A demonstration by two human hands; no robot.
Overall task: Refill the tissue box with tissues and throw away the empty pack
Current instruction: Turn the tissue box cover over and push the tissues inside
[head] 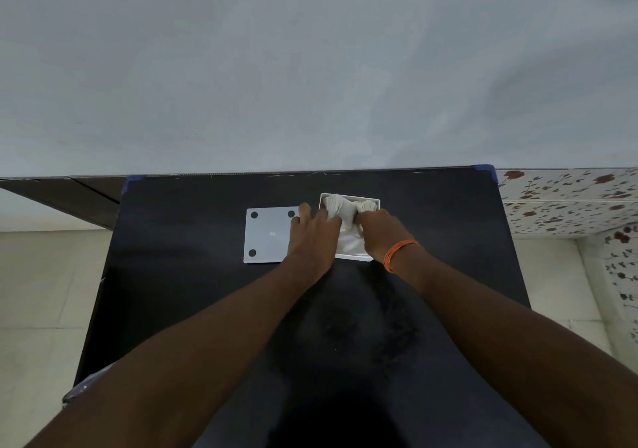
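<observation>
An open white tissue box point(374, 202) stands on the black table point(207, 292) near its far edge, with white tissues point(340, 207) bunched up inside it. My left hand point(312, 237) rests over the box's left side, fingers curled onto the tissues. My right hand point(383, 232), an orange thread band on its wrist, presses into the tissues from the right. Beside the box on the left lies its flat white lid point(267, 237) with black round feet, partly under my left hand. I cannot see the empty pack.
A pale wall rises right behind the table's far edge. Blue tape marks the far corners point(485, 168). Floral tiles point(566, 202) lie to the right, beige floor on both sides. A grey object point(77, 392) pokes out at the table's near left edge.
</observation>
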